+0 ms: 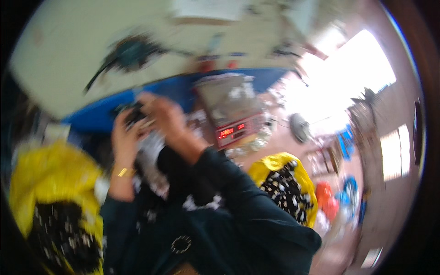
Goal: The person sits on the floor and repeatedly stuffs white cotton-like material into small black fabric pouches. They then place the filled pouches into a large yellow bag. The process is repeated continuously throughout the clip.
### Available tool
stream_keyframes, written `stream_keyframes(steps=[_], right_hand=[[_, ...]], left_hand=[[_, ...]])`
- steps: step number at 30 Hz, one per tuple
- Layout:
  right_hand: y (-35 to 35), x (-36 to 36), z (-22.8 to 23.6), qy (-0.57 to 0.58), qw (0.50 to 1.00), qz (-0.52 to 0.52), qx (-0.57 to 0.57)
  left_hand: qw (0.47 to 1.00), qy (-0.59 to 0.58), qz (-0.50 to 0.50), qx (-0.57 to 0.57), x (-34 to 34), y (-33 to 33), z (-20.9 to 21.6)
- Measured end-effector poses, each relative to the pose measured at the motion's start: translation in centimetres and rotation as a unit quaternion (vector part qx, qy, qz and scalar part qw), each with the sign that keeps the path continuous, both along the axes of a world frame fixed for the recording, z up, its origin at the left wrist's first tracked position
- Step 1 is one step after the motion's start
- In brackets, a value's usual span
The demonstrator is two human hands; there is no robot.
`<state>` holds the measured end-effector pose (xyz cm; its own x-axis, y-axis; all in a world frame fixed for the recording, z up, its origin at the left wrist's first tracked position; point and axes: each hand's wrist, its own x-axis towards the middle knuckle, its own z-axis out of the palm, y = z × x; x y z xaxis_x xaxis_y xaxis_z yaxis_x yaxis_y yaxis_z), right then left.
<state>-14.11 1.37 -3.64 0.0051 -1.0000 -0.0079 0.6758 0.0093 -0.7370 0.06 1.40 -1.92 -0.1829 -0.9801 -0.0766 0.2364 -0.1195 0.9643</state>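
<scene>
Both hands meet in front of my body, over the near edge of the table, and motion blurs them. A small dark part (134,115) sits in the raised fingers of my left hand (124,135), which are closed around it. My right hand (167,120) is beside it, its fingers drawn together close to the same part. Whether a second piece lies in the right fingers is too blurred to see. Below the hands, whitish material (153,162) rests near my lap.
A pale table (64,59) with a blue edge (98,107) carries a dark bundle (130,52). Right of my hands stands a scale with a red display (233,132). Yellow bags (57,172) of black and white pieces flank me; a round metal object (299,128) is farther right.
</scene>
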Motion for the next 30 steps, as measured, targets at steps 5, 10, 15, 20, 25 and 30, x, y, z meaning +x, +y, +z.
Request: stream_keyframes(steps=[5,10,15,20,25,30], right_hand=[[0.1,4.6,0.6,0.366,0.899,-0.17,-0.173],[-0.3,3.7,2.2,0.502,0.823,-0.233,-0.125],[-4.9,0.9,3.9,0.439,0.881,-0.164,-0.059],[-2.6,2.2,3.5,0.522,0.835,-0.171,-0.01],[0.0,2.0,2.2,0.293,0.938,-0.172,-0.075],[3.6,-0.2,1.4,0.331,0.925,-0.011,-0.187]], left_hand=[[0.999,0.016,-0.023,-0.024,4.4,-2.4,-2.7],[0.999,-0.01,-0.026,0.028,1.8,-0.1,0.5],[0.998,-0.011,-0.016,0.067,-0.3,-1.5,4.0],[0.996,-0.017,-0.042,0.071,1.3,-1.1,1.7],[0.998,0.019,-0.056,0.037,0.8,0.4,0.3],[0.995,-0.008,-0.094,0.034,2.7,2.4,0.2]])
